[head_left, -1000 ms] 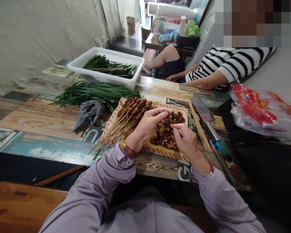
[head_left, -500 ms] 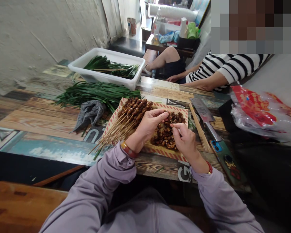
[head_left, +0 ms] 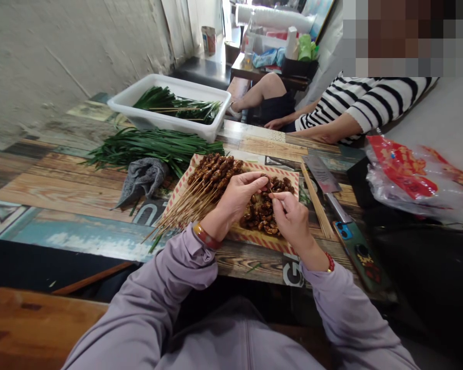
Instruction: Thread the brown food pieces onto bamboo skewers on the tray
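Against the frame half a second ago, the right hand [head_left: 295, 221] sits slightly closer to the left, and less of the thin skewer [head_left: 271, 190] shows between them. Its thumb and forefinger are pinched together on that skewer, above the heap of loose brown pieces [head_left: 260, 218] on the striped paper [head_left: 254, 236]. The left hand [head_left: 235, 200] keeps its place, thumb and fingertips closed on a dark glossy piece [head_left: 266, 181]. The finished-looking skewers [head_left: 212, 177] beside it lie unchanged.

lavender sleeves [head_left: 154, 290] — amber bangle [head_left: 206, 237], red beaded bracelet [head_left: 331, 262]
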Demonstrator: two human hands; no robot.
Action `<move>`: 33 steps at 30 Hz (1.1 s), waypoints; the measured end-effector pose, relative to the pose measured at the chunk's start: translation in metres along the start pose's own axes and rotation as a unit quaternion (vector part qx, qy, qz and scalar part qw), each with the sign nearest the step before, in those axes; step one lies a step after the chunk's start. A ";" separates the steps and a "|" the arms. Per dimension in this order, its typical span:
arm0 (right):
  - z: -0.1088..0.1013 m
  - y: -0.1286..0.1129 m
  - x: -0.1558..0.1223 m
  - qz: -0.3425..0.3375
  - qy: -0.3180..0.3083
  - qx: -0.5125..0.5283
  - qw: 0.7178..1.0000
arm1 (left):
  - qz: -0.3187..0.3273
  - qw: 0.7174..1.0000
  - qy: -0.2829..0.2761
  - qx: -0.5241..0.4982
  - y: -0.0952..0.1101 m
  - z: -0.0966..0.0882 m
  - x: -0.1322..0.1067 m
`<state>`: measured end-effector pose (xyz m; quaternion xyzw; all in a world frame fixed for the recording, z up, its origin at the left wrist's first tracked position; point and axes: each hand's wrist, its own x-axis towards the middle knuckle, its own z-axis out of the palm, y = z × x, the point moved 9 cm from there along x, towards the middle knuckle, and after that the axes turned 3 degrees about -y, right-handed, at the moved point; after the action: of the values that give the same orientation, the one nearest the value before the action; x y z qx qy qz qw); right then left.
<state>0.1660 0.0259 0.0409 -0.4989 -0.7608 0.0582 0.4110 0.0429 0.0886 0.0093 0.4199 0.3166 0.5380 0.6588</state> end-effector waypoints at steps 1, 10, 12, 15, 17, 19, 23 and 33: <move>0.000 0.000 0.001 0.000 0.001 -0.002 1.000 | 0.001 1.000 0.000 0.001 0.000 0.000 0.000; 0.002 0.004 0.007 0.031 -0.013 -0.001 0.999 | -0.014 1.000 -0.015 0.012 -0.003 0.005 -0.002; 0.002 0.002 0.006 0.029 -0.028 0.014 0.999 | -0.016 1.000 -0.005 0.010 -0.003 0.000 0.001; 0.002 -0.001 0.004 0.025 -0.031 0.019 0.999 | -0.013 1.000 0.014 0.011 -0.001 -0.009 0.003; 0.001 -0.001 0.003 0.023 -0.024 0.016 0.999 | -0.010 1.000 0.016 0.010 0.000 -0.011 0.004; 0.001 -0.001 0.002 0.018 -0.015 0.016 1.000 | -0.006 1.000 0.006 0.007 -0.001 -0.009 0.004; 0.001 0.000 0.001 0.015 -0.002 0.009 1.000 | -0.003 1.000 -0.001 0.003 -0.002 -0.006 0.004; -0.001 0.005 0.001 0.034 0.006 -0.003 0.999 | -0.016 1.000 -0.013 0.011 -0.009 0.007 -0.002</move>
<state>0.1698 0.0290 0.0402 -0.5262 -0.7407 0.0673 0.4122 0.0525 0.0849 0.0044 0.4288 0.3204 0.5186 0.6667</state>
